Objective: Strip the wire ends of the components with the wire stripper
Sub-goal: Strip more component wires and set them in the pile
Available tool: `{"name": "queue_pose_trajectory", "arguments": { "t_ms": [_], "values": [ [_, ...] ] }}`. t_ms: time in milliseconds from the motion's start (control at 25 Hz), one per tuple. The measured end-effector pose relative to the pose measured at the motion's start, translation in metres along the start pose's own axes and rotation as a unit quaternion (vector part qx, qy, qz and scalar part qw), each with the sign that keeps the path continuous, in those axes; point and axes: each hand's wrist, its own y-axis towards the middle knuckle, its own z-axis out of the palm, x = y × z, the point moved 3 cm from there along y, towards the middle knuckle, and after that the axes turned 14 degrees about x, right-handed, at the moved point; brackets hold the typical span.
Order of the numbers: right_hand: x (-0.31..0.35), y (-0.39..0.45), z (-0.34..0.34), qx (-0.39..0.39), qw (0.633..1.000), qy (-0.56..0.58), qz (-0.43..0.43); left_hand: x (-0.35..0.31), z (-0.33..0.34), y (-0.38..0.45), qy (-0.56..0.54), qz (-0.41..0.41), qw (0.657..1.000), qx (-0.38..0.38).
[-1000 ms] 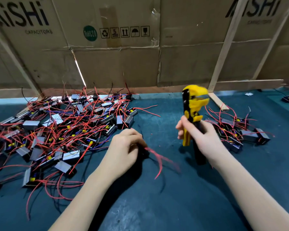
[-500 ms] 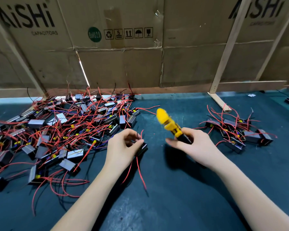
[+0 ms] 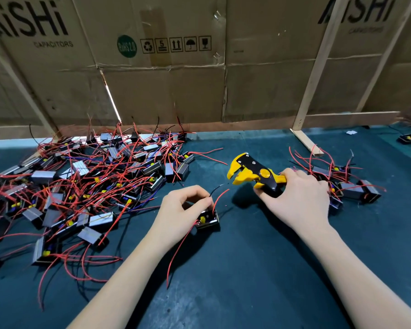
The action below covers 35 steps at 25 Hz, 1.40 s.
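Wire stripper [image 3: 254,173] gripped by handles in right hand [image 3: 299,200], jaws agape, nose near black wire tip [image 3: 217,188]. Component [image 3: 208,219] pinned to mat [image 3: 247,269] under left hand [image 3: 183,210], fingers pinching the lead. Big unsorted pile [image 3: 88,186] left, small pile [image 3: 342,179] right, likely done. Mostly still to do.

Two bare forearms reach in from the lower edge, sleeveless as far as shown, ending in the left hand [image 3: 183,207] and right hand [image 3: 299,200] (no gloves, rings or watch visible).
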Motion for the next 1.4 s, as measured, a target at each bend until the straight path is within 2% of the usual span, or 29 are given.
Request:
{"name": "queue_pose_trajectory", "arguments": {
  "t_ms": [280, 880, 1120, 1400],
  "values": [
    [0.01, -0.003, 0.006, -0.012, 0.999, -0.039, -0.025, -0.005, 0.006, -0.002, 0.03, 0.018, 0.999, -0.019],
    [0.021, -0.006, 0.001, -0.019, 0.994, -0.079, -0.069, -0.006, 0.01, -0.003, 0.042, -0.001, 0.999, -0.033],
    [0.018, -0.006, 0.003, -0.012, 0.993, -0.106, -0.049, -0.005, 0.011, -0.002, 0.043, -0.012, 0.998, -0.043],
    [0.015, -0.002, 0.005, -0.008, 0.997, -0.073, -0.028, -0.007, 0.01, -0.003, 0.047, -0.004, 0.998, -0.045]
  ]
}}
